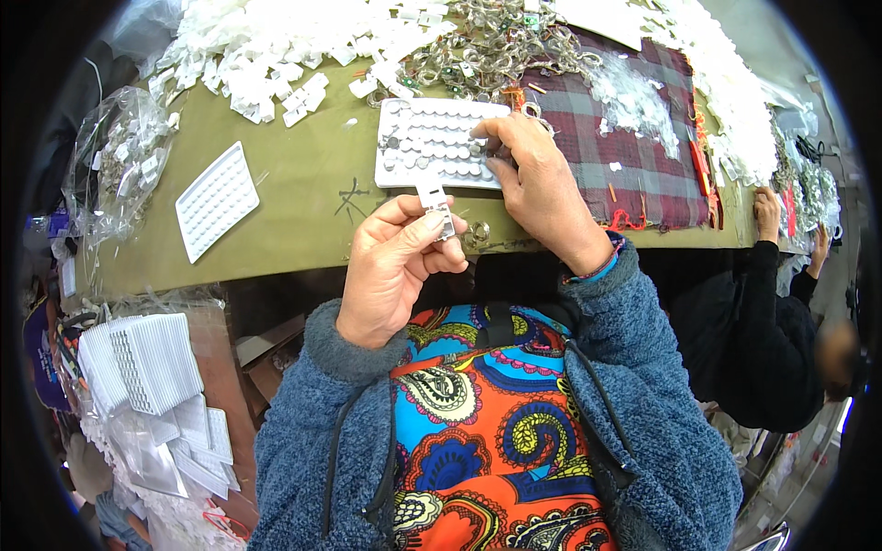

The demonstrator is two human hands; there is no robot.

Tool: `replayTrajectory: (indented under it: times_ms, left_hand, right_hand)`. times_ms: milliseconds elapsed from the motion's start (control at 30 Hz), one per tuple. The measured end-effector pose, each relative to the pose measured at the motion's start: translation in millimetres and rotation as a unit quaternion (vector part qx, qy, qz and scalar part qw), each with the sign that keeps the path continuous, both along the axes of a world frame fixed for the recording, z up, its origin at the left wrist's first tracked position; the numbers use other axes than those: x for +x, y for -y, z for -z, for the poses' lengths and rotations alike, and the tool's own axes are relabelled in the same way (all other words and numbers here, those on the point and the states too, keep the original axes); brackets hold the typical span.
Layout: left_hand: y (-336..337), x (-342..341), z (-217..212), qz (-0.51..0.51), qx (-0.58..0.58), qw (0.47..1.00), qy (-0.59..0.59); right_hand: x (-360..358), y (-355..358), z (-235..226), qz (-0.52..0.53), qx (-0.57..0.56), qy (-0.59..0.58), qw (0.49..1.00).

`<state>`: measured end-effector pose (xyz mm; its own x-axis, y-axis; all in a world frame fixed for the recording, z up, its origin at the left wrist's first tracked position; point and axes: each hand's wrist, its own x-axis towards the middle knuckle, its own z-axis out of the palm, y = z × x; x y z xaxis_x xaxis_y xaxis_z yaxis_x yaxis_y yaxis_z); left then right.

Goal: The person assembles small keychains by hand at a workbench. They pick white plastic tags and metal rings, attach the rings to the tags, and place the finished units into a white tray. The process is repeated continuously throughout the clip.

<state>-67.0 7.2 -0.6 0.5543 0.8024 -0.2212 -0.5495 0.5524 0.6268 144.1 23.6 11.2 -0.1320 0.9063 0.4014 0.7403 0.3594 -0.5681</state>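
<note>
Left hand (390,266) pinches a small white clip (435,206) steady while right hand (533,179), fingers narrowed, picks a button cell from the tray (404,170); best lifted singly, tray kept flat on desk (303,211).

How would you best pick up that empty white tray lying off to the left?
Take the empty white tray by its near short edge, coming from the table's front. It lies flat and thin, clear of the piles, and that edge sits closest to the person.

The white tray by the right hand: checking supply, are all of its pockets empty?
No: the white tray holds small round pieces in its lower rows under the right hand.
</note>
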Motion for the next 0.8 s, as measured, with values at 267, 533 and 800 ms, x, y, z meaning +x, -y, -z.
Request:
replayTrajectory:
  times_ms: [267, 533, 800]
  left_hand:
    - [5.9, -5.7, 1.4, -0.001, -0.004, 1.0, 0.006]
    - [3.4, -7.2, 0.5, -0.008, -0.007, 1.0, 0.012]
    - [4.4, -0.2, -0.9, -0.012, -0.007, 0.999, 0.041]
  right_hand:
    - [0.5, 2.1, -4.9, 0.062, -0.084, -0.056, 0.993]
    - [-8.9, 7.6, -9.6, 0.089, -0.005, 0.037, 0.995]
    - [-42.4, 40.5, -26.4, -0.01, 0.015, -0.134, 0.991]
